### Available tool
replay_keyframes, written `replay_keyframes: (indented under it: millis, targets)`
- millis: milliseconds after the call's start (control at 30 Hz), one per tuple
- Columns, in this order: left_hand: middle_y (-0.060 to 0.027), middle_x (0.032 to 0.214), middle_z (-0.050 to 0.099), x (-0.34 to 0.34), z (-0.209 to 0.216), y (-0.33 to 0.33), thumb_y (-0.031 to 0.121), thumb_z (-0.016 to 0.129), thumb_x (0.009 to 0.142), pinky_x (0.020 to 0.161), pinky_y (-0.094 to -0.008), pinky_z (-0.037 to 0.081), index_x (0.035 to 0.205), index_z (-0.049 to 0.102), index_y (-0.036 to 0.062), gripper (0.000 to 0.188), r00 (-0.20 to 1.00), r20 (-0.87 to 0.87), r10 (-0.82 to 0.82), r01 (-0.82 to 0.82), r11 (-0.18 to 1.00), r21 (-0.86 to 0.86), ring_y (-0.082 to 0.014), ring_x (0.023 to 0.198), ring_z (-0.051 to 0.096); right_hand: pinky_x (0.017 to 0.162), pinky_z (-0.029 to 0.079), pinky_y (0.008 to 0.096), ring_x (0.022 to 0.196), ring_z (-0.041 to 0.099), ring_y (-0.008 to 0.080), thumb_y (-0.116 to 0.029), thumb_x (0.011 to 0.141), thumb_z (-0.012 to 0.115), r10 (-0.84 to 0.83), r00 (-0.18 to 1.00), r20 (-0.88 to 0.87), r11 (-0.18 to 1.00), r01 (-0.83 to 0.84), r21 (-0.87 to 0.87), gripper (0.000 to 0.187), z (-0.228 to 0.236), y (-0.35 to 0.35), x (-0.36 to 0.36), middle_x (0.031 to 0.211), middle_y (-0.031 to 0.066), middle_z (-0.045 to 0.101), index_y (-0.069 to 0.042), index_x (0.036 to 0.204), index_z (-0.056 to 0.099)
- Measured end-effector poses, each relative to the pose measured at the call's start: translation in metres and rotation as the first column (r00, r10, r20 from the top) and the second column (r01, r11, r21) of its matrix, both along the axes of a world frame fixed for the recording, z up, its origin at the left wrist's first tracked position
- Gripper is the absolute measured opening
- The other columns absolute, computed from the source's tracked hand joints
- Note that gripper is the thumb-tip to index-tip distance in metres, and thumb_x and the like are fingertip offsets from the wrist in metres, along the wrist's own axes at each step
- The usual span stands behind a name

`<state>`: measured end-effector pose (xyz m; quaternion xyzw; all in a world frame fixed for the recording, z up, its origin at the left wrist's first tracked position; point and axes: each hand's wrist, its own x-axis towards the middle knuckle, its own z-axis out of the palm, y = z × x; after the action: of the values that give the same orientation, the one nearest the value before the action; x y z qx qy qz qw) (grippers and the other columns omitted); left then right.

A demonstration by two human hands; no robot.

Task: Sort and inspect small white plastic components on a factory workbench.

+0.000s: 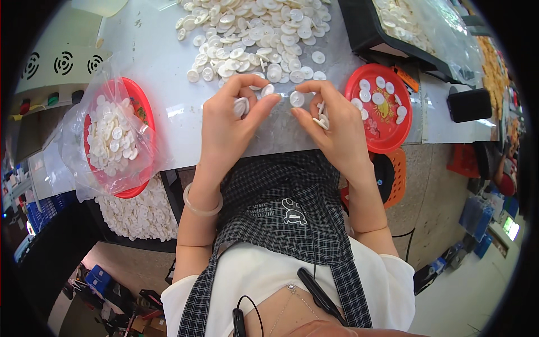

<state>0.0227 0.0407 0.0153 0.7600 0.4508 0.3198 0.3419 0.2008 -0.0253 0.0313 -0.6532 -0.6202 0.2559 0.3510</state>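
Note:
Between the thumb and forefinger of my left hand (227, 121) is a small white plastic disc (268, 90), and more discs are tucked in its curled fingers. My right hand (339, 121) pinches another round white disc (297, 99) by its edge, with several more held in the palm. Both hands are close together above the table's front edge, the two pinched discs a short gap apart. Just beyond them spreads a big heap of the same white discs (264, 28) on the pale tabletop (163, 73).
A red plate (375, 137) with several discs lies to the right, near a black phone (469, 105). On the left, a red tray (147, 112) holds a clear bag of discs (112, 135). A black bin (359, 28) stands far right; more discs (137, 210) fill a container below left.

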Motion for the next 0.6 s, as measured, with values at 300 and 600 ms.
replay_keyframes:
  millis: [300,600]
  targets:
    - [-0.0055,0.081,0.062,-0.03,0.001,-0.018,0.02,0.054,0.098,0.035,-0.0155,0.029,0.113,0.052,0.0028,0.023,0.646,0.703,0.298,0.436,0.612,-0.66,-0.0033,0.049,0.045,0.063,0.046,0.0234,0.07,0.059,0.01,-0.01,0.082,0.073,0.069,0.951,-0.303,0.997,-0.073,-0.003,0.031,-0.005,0.001,-0.013,0.076,0.0033,0.061,-0.002,0.106,0.054]
    - [-0.0006,0.088,0.061,-0.028,-0.007,-0.036,0.002,0.079,0.078,0.064,-0.0169,0.043,0.103,0.057,0.0021,0.034,0.869,0.489,0.079,0.137,0.91,-0.39,-0.0032,0.075,0.053,0.063,0.045,0.0222,0.072,0.057,0.0068,-0.008,0.082,0.073,0.126,0.921,-0.368,0.991,-0.134,0.003,0.029,-0.013,0.004,-0.018,0.079,0.0028,0.06,-0.001,0.102,0.053]
